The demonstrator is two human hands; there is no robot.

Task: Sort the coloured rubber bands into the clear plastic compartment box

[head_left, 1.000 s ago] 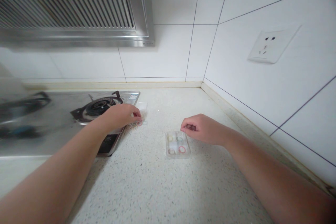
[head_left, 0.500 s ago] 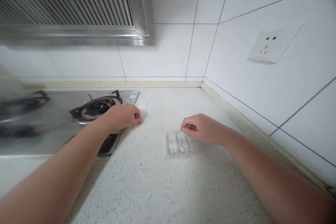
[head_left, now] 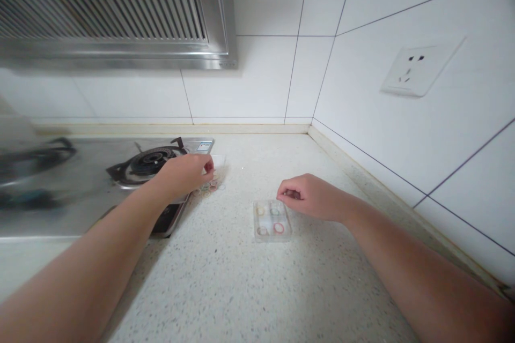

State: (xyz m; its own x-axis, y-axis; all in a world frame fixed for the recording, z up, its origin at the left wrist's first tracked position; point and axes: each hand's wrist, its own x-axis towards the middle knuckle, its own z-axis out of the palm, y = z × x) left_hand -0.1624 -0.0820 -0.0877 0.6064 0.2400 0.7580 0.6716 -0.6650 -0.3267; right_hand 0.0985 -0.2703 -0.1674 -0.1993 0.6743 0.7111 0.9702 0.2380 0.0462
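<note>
My left hand (head_left: 185, 174) is pinched shut over loose rings (head_left: 210, 187). My clenched right hand (head_left: 311, 198) touches the clear box (head_left: 272, 221), which lies lengthwise away from me.

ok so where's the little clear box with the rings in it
In the head view the clear box sits on the countertop near the middle, just beside the right hand and right of the stove.

left arm: bare, stretched forward from the lower left | left hand (head_left: 185, 174): palm down, fingertips pinched together | right arm: bare, reaching in from the lower right | right hand (head_left: 309, 198): knuckles up, fingers curled under in a loose fist
</note>
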